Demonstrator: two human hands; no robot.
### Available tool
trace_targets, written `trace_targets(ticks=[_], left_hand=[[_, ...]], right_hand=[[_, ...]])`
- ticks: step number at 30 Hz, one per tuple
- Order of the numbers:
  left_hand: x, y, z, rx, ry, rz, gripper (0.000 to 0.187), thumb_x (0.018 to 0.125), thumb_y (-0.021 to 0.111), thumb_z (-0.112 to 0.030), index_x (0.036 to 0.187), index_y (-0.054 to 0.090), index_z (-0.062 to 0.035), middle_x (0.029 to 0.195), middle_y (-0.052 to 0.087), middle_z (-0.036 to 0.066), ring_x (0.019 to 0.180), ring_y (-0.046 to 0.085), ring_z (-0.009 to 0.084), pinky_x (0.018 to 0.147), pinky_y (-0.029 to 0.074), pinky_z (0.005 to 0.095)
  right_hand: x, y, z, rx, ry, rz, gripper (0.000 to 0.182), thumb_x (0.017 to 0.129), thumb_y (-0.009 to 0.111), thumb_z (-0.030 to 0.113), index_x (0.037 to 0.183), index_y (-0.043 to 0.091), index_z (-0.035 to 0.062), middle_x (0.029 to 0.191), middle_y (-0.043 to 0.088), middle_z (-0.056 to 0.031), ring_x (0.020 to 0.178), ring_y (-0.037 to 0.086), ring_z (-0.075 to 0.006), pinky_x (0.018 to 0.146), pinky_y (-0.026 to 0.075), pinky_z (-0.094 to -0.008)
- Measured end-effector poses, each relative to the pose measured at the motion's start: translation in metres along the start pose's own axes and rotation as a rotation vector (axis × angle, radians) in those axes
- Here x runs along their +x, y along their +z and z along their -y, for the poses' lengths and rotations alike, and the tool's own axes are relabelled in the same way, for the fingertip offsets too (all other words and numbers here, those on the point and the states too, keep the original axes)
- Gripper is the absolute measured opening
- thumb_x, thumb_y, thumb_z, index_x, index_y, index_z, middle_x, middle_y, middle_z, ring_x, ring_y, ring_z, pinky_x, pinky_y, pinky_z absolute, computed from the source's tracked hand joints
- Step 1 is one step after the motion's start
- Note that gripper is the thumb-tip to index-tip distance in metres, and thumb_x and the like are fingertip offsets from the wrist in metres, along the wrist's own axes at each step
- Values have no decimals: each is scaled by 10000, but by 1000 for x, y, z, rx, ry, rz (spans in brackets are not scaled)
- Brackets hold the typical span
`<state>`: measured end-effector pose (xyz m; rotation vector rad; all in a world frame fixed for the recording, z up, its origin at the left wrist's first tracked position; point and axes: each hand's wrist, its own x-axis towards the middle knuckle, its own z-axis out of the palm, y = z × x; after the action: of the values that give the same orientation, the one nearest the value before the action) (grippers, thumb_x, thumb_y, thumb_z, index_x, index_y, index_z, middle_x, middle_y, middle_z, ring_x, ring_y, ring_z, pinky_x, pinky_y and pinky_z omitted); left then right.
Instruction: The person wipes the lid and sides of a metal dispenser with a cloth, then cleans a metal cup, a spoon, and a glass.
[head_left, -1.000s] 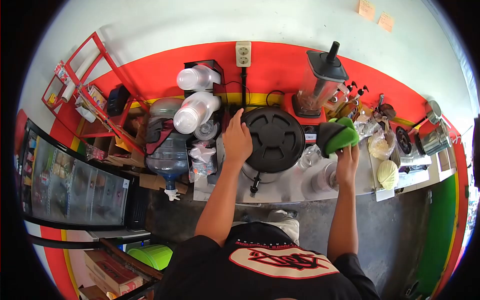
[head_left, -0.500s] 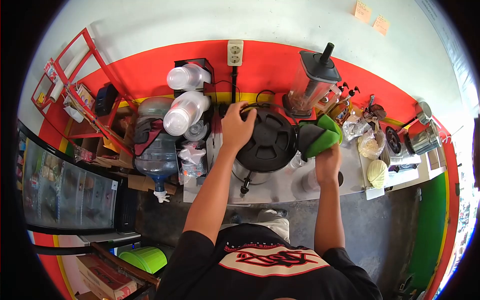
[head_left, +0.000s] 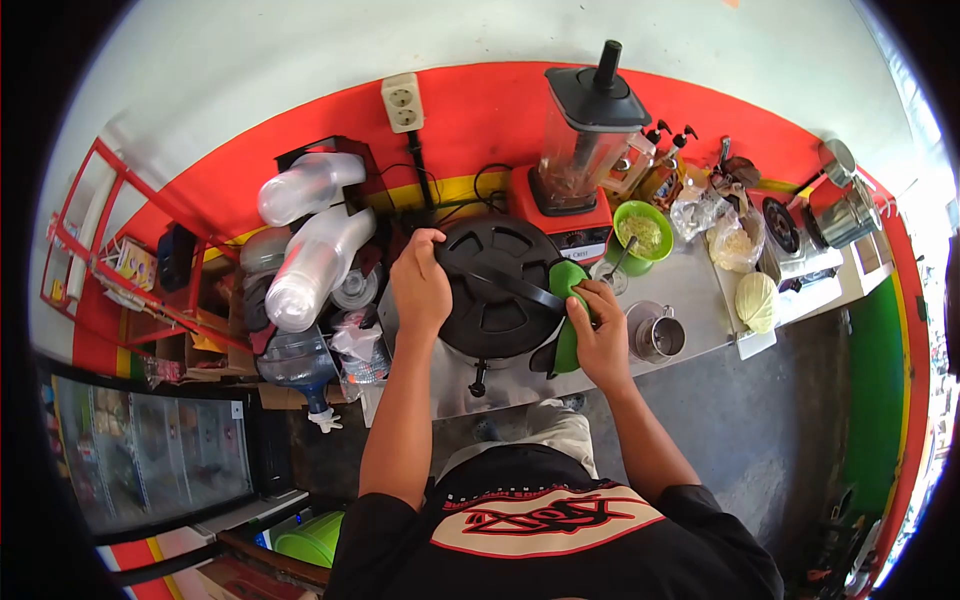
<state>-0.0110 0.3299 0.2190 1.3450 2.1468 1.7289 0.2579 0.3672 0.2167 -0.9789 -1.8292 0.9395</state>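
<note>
A round drink dispenser with a black ribbed lid point(head_left: 495, 325) and a small black tap point(head_left: 479, 382) stands on the metal counter in front of me. Its carrying handle point(head_left: 505, 283) lies across the lid. My left hand point(head_left: 420, 285) is curled against the lid's left edge, fingertips partly hidden. Pressed to the right side of the dispenser is a green and dark cloth point(head_left: 567, 343), gripped by my right hand point(head_left: 603, 345). Right of that hand stands a metal cup point(head_left: 661, 337). Behind it are a glass with a spoon point(head_left: 612, 275) and a green container point(head_left: 645, 233) holding pale green contents.
A blender point(head_left: 590, 150) on a red base stands behind the dispenser. Stacked plastic cups point(head_left: 310, 265) and a large water bottle point(head_left: 298, 362) are at left. Toward the right lie a cabbage point(head_left: 757, 302), plastic bags point(head_left: 735, 240) and a stove with a pot point(head_left: 845, 217).
The cloth and my right hand have come down and left against the dispenser's right side. The green container and metal cup now show. My view has shifted right.
</note>
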Motion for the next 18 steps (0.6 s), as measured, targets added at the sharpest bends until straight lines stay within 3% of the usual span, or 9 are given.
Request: trace_targets(ticks=[3,7,9,13,15,16,18], left_hand=[[-3,-3,-3,-18,-87,25,486,1104,308,-353,942,622,-19,931,687,235,924,649,483,813,486,487],[-2,0,2,-53,-25,11,545,1128,266,-408,880,540,-7,875,654,242,879,622,482,809,478,448],[-2,-2,-3,-56,-35,31,539,1126,266,-409,878,519,-2,869,636,237,845,601,465,809,478,431],[0,-5,-3,-9,-29,69,556,1134,256,-422,864,493,2,807,562,205,747,524,412,730,446,420],[1,-6,-5,-14,1,77,565,1133,260,-437,854,488,-1,783,534,196,719,504,398,694,421,417],[0,-5,-4,-5,-4,70,565,1133,260,-437,854,488,-1,783,534,196,719,504,398,694,421,417],[0,-4,-3,-42,-5,54,581,1130,264,-452,852,498,1,787,543,196,718,517,393,688,419,417]], right_hand=[[4,-4,0,83,146,15,254,1019,677,124,1136,710,-99,1241,685,-150,1062,646,-186,945,495,-313],[18,-2,1,138,250,-24,236,1000,692,101,1116,721,-103,1183,707,-141,1018,645,-151,879,509,-302],[28,-2,-6,89,153,-24,254,956,734,111,1135,739,-69,1095,760,-187,927,725,-231,836,539,-348],[56,-4,-1,0,287,9,263,924,749,133,1105,753,-58,977,776,-199,874,752,-255,805,550,-362],[81,-6,-1,-143,287,98,274,890,765,174,1070,770,-34,872,761,-216,836,769,-306,786,557,-379],[95,-4,5,-126,265,143,279,870,757,189,1059,775,-16,872,744,-243,848,756,-382,777,562,-396],[123,2,7,-174,179,223,274,864,742,178,1060,775,-10,891,741,-248,865,746,-401,789,564,-404]])
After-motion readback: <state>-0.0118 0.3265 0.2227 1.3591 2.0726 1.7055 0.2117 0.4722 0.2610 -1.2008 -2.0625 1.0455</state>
